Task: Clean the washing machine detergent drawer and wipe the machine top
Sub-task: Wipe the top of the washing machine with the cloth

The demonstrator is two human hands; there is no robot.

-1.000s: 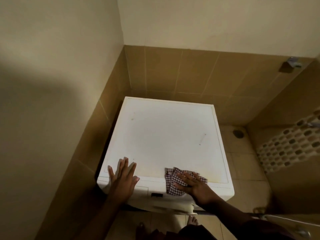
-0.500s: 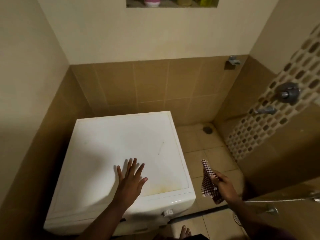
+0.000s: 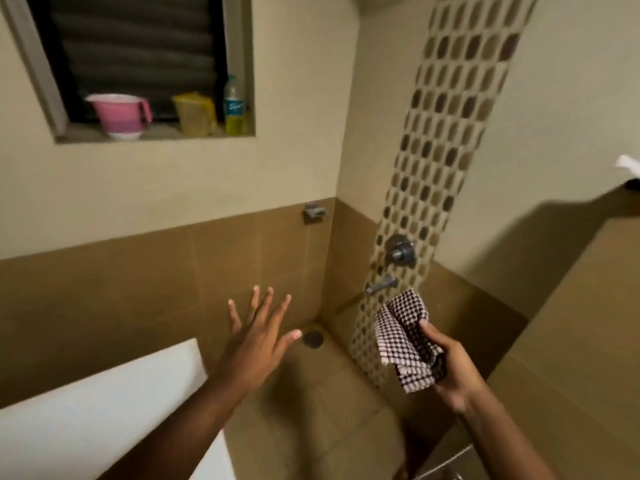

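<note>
The white top of the washing machine (image 3: 90,410) fills the lower left corner; its drawer is out of view. My left hand (image 3: 256,341) is lifted off the machine, fingers spread in the air past its right edge. My right hand (image 3: 450,368) grips a bunched checkered cloth (image 3: 401,341) in mid-air, just below the wall tap (image 3: 381,284).
A round mixer knob (image 3: 400,251) sits on the mosaic tile strip above the tap. A floor drain (image 3: 312,338) lies in the corner. On the window ledge stand a pink jug (image 3: 119,114), a yellow jug (image 3: 194,112) and a bottle (image 3: 234,105). A tiled wall stands at the right.
My right hand lifted the cloth off the machine top and carried it right, toward the tap. My left hand rose off the top. The view swung up and to the right.
</note>
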